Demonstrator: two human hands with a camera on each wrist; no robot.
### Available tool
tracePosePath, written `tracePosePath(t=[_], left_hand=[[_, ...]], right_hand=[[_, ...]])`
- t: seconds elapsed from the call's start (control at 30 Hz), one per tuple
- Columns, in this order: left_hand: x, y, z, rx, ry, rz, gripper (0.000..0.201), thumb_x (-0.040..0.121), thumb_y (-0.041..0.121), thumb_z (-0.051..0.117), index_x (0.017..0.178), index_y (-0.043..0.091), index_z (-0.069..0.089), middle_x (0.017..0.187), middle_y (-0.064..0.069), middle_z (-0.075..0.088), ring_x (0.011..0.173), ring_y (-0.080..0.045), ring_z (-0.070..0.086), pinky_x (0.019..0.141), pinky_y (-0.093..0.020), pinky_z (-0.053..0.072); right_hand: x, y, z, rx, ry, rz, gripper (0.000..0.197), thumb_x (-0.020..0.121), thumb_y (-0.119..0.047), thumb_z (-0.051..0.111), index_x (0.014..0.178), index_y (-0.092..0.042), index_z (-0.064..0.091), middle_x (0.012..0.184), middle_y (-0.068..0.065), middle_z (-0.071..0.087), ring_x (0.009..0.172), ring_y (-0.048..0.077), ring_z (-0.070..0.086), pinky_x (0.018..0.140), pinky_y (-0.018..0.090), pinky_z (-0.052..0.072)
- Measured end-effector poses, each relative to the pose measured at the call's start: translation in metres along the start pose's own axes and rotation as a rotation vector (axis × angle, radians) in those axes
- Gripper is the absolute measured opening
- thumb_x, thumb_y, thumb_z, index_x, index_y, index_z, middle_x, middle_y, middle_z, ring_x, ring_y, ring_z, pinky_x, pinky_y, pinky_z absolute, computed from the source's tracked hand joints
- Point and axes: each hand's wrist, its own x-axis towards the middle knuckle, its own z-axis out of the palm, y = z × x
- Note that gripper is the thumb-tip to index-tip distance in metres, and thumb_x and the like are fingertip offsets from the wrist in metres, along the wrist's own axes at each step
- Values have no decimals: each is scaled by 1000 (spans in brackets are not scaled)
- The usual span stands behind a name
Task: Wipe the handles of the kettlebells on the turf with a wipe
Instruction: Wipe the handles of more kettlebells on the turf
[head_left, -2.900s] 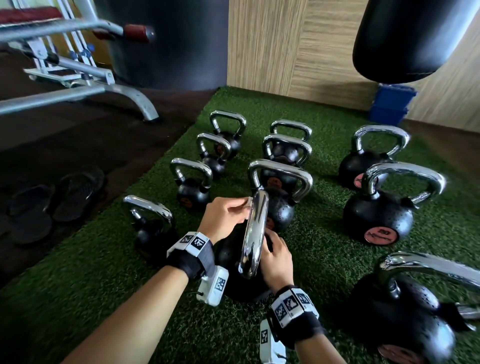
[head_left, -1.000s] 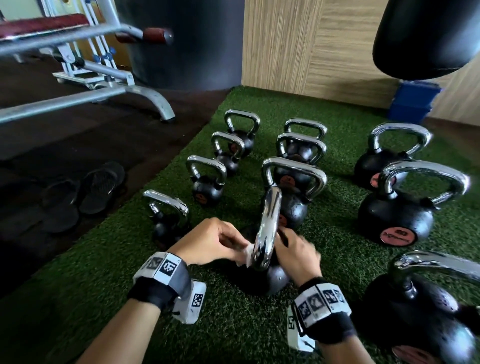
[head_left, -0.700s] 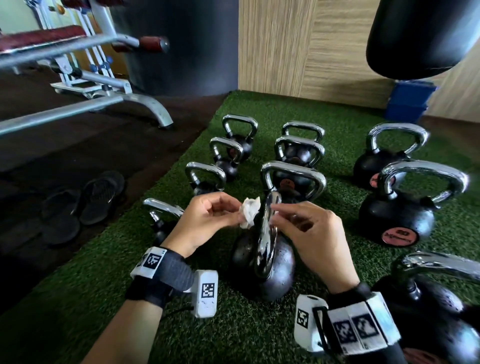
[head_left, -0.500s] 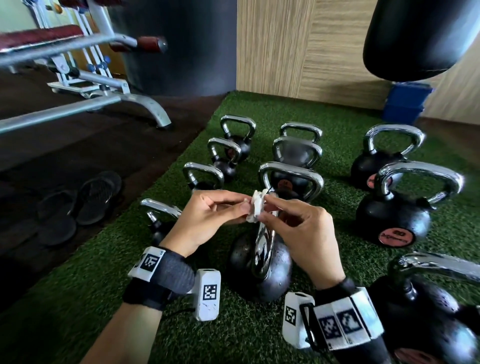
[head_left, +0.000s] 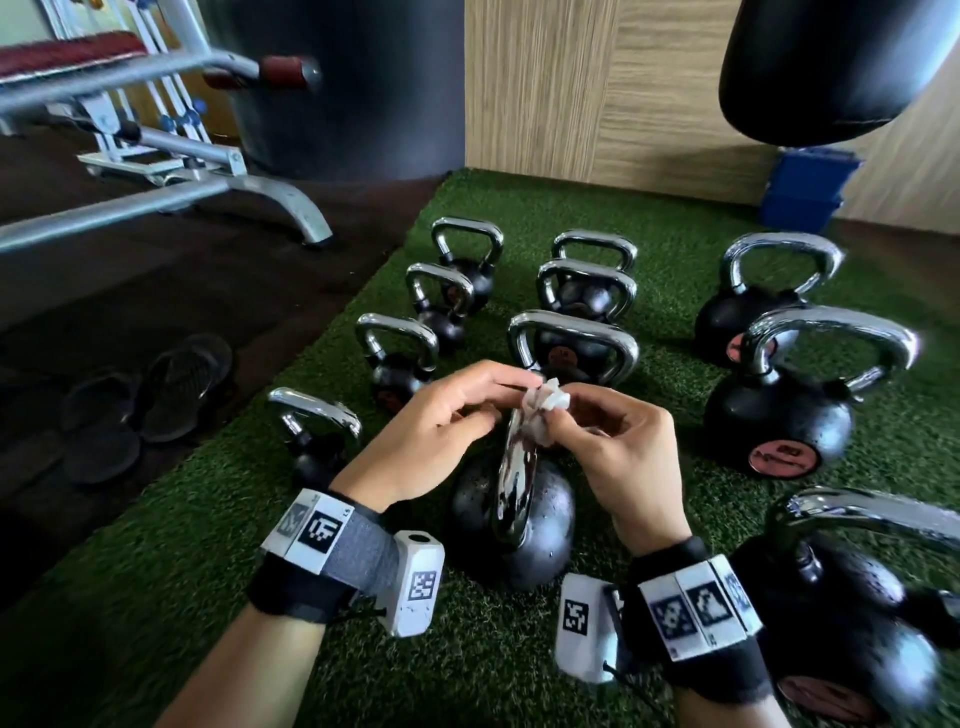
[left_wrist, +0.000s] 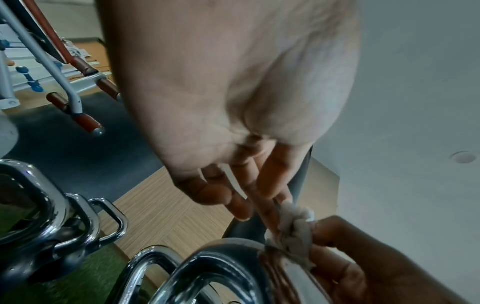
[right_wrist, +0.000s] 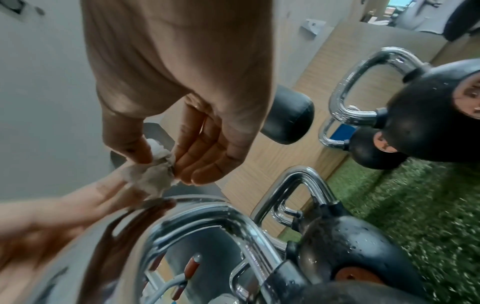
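On the turf, head view: both hands, left hand (head_left: 436, 431) and right hand (head_left: 618, 452), pinch wipe (head_left: 545, 410) above kettlebell (head_left: 514, 514) handle (head_left: 517, 467).
Left wrist: wipe is soft, crumpled, light.
Right wrist: chrome looks slick, hold wipe bunched.

I see bare forearms. My left wrist band (head_left: 332, 561) is grey over black, my right band (head_left: 696, 623) black; both carry white coded marker blocks.
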Motion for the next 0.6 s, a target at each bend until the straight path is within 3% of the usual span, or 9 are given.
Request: tracePosePath(t=[0.07, 0.13, 0.23, 0.27, 0.33, 0.4, 0.47, 0.53, 0.6], left_hand=[[-4, -14, -3, 158, 45, -85, 79, 83, -12, 57, 132, 50, 52, 131, 27, 62, 116, 0, 57, 82, -14, 47], [-11, -31, -7, 252, -41, -257, 91, 77, -5, 74, 141, 50, 41, 143, 26, 51, 130, -1, 49, 92, -20, 47], [-21, -55, 14, 285, -310, -395, 138, 52, 36, 101, 161, 31, 16, 165, 13, 25, 153, -7, 21, 126, -35, 22], [-24, -61, 30, 340, -341, -403, 150, 46, 55, 98, 162, 30, 6, 168, 13, 14, 155, -7, 8, 128, -39, 13], [-31, -73, 66, 489, -254, -314, 146, 48, 83, 79, 157, 38, -7, 168, 14, 1, 148, 1, -14, 125, -42, -2], [-37, -84, 92, 523, -28, -174, 129, 62, 89, 64, 158, 28, 2, 165, 0, 18, 142, 9, -9, 123, -38, -4], [-39, -91, 101, 504, 125, -111, 111, 73, 75, 68, 156, 16, 24, 157, -7, 39, 150, -8, 14, 126, -38, 10], [-38, -95, 99, 499, 175, -39, 93, 77, 60, 73, 150, 15, 38, 150, -5, 48, 146, -22, 35, 126, -43, 22], [-36, -92, 93, 440, 159, 18, 86, 75, 52, 73, 148, 20, 40, 148, 9, 47, 142, -20, 39, 125, -39, 23]], right_hand=[[5, 12, -6, -43, 36, 16, 20, 75, -36, 77, 90, -25, 81, 81, -8, 79, 78, 11, 76, 78, 43, 62], [9, 28, -14, -119, 74, 58, 21, 71, -39, 78, 88, -28, 81, 79, -12, 78, 76, 7, 75, 75, 40, 62], [14, 50, -19, -235, 99, 134, 9, 69, -33, 83, 76, -36, 79, 72, -21, 74, 71, -4, 70, 70, 28, 60], [16, 56, -18, -271, 99, 157, 12, 68, -31, 84, 70, -39, 75, 70, -25, 72, 70, -8, 68, 68, 22, 57], [20, 65, -13, -342, 75, 201, 18, 69, -30, 85, 64, -40, 71, 66, -25, 70, 69, -9, 66, 68, 17, 52], [24, 72, -7, -381, 49, 246, 10, 70, -29, 85, 70, -32, 75, 69, -18, 72, 71, -4, 66, 71, 20, 53], [28, 77, 0, -382, 41, 269, 8, 71, -27, 85, 75, -25, 79, 71, -12, 73, 70, 2, 67, 71, 22, 54], [31, 81, 7, -374, 40, 277, 9, 71, -26, 85, 78, -24, 80, 71, -9, 74, 68, 3, 67, 70, 22, 52], [33, 84, 13, -382, 27, 287, 14, 73, -26, 85, 85, -22, 82, 77, -6, 76, 73, 6, 68, 72, 20, 50]])
